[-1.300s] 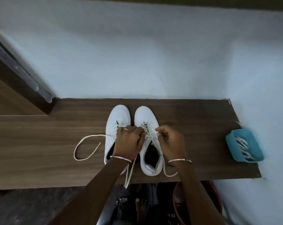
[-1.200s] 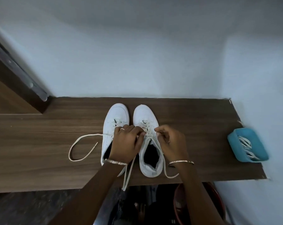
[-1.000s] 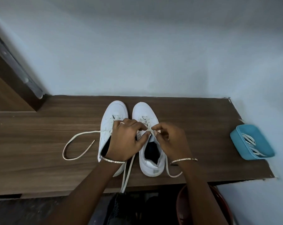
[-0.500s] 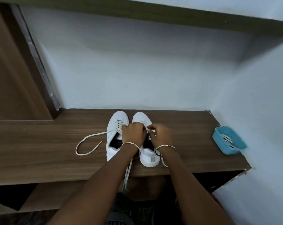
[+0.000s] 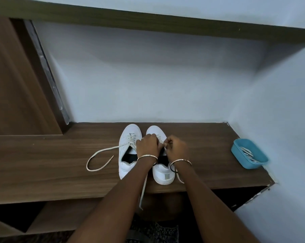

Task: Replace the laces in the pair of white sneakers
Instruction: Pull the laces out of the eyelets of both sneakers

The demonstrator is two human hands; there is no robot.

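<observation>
The right hand [image 5: 176, 147] was clenched, finger and thumb pinching a lace [image 5: 165, 146] over the middle of the right sneaker [image 5: 163, 173]. The left hand [image 5: 147, 145] was curled down on the same sneaker's lacing, touching the right hand; its fingertips were hidden, so I cannot tell whether it held the lace. Each wrist wore a thin bangle [image 5: 147, 156].

The right sneaker stood on a wooden bench [image 5: 43, 163], toe to the wall. The left sneaker [image 5: 128, 151] stood just beside it on its left, and further left a loose lace [image 5: 95, 161] lay in a loop. Well off to the right sneaker's right sat a blue tub [image 5: 250, 163] holding spare laces [image 5: 246, 152].

A grey tab [image 5: 167, 175] on the right sneaker's heel was too small to read.
</observation>
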